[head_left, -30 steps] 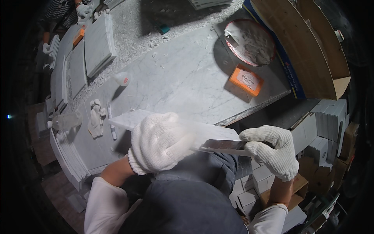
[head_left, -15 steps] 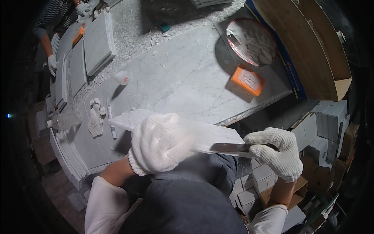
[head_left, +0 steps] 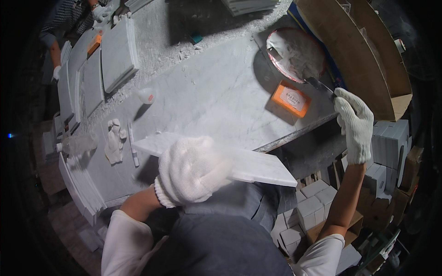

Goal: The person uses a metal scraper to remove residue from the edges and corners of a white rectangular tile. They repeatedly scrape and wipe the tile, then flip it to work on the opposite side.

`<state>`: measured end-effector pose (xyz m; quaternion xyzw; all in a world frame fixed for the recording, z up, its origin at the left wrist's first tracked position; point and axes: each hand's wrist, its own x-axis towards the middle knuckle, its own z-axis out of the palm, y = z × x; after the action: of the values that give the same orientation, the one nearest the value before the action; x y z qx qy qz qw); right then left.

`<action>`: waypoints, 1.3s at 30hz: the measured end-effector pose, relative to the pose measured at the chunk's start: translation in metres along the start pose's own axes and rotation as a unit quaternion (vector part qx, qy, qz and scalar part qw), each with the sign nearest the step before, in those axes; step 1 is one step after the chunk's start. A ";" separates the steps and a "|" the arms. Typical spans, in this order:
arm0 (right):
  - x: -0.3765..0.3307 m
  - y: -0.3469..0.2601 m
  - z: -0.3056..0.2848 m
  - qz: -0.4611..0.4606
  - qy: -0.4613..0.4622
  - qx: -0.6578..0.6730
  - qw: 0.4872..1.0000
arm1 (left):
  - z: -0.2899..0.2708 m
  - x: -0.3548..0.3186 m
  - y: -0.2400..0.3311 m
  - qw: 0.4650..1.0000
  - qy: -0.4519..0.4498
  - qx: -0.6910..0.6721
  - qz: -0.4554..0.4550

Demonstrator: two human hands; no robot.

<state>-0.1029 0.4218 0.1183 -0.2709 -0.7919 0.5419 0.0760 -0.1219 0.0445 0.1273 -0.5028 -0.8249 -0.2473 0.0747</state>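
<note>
My left hand (head_left: 195,170), in a white knit glove, is closed over a long pale marble strip (head_left: 262,168) that slants across in front of my body. Its fingers wrap over the strip's top face. My right hand (head_left: 355,123), gloved the same way, is raised at the right and grips a putty knife (head_left: 318,85) by its handle end. The dark blade reaches the near rim of a round, red-edged bowl (head_left: 276,64) holding whitish filler paste (head_left: 299,53). Just below the bowl lies an orange hand pad box (head_left: 292,99).
A large opened cardboard box (head_left: 359,50) stands at the far right. On the marble table (head_left: 207,92) are a white bottle (head_left: 146,95), a loose glove (head_left: 113,142), a marker (head_left: 133,143) and stacked slabs (head_left: 119,53). A co-worker's gloved hand (head_left: 102,13) shows at upper left.
My right hand has moved up and away from the strip's right end to the bowl, carrying the putty knife. My left hand keeps its hold on the strip.
</note>
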 end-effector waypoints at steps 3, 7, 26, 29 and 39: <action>0.028 0.001 0.006 -0.063 0.015 -0.034 0.997 | 0.000 0.002 -0.001 1.000 0.007 -0.001 0.006; 0.056 0.003 0.015 -0.146 0.027 -0.208 0.967 | -0.001 0.004 -0.004 0.999 -0.032 -0.036 0.009; 0.029 -0.085 0.116 -0.236 -0.344 -0.077 0.906 | 0.001 0.005 -0.008 0.999 -0.012 -0.041 0.016; 0.028 -0.097 0.177 -0.269 -0.429 -0.228 0.831 | 0.005 0.002 -0.004 0.995 0.051 -0.065 -0.050; 0.023 -0.118 0.336 -0.337 -0.460 -0.363 0.737 | 0.007 -0.007 0.004 0.992 0.126 -0.010 -0.014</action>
<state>-0.3025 0.1276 0.0852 0.2887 -0.9066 0.2107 -0.2242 -0.1140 0.0434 0.1202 -0.4570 -0.8131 -0.3183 0.1693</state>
